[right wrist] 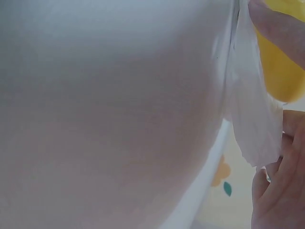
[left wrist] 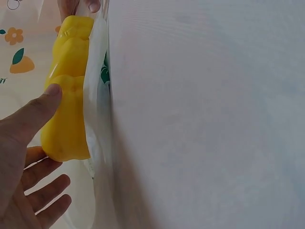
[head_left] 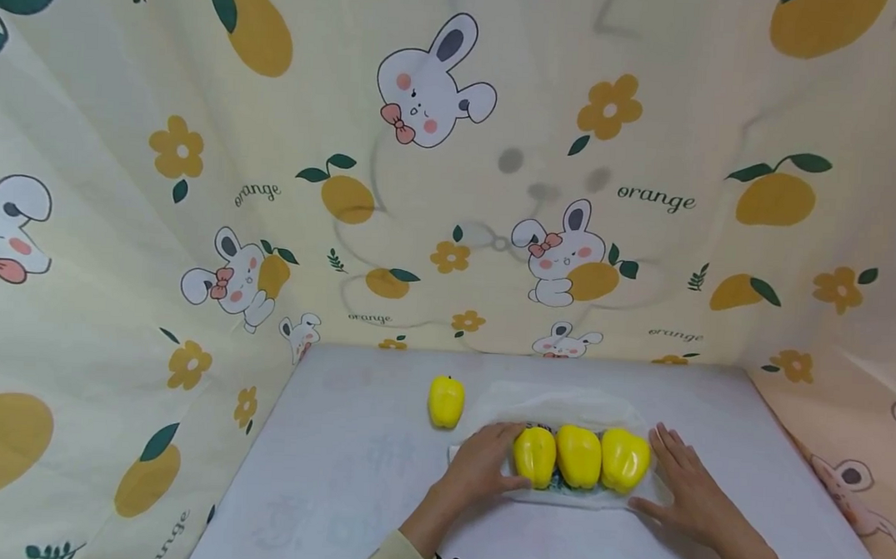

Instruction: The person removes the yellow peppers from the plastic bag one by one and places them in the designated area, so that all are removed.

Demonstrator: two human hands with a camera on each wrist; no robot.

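Three yellow bell peppers lie side by side on a thin, whitish plastic bag with dark green print: the left pepper [head_left: 534, 457], the middle pepper [head_left: 579, 457] and the right pepper [head_left: 624, 460]. My left hand [head_left: 482, 464] is at the left end of the row, its thumb and fingers spread around the left pepper without curling tightly. In the left wrist view the thumb [left wrist: 45, 102] lies against the yellow side. At the other end my right hand [head_left: 690, 490] stands beside the right pepper, fingers fairly straight and thumb apart. The plastic bag [right wrist: 255, 119] rises near that hand.
A fourth yellow bell pepper [head_left: 446, 402] stands alone on the white tabletop [head_left: 350, 459], behind and left of the row. A printed curtain [head_left: 452, 188] with rabbits and oranges encloses the table at the back and sides.
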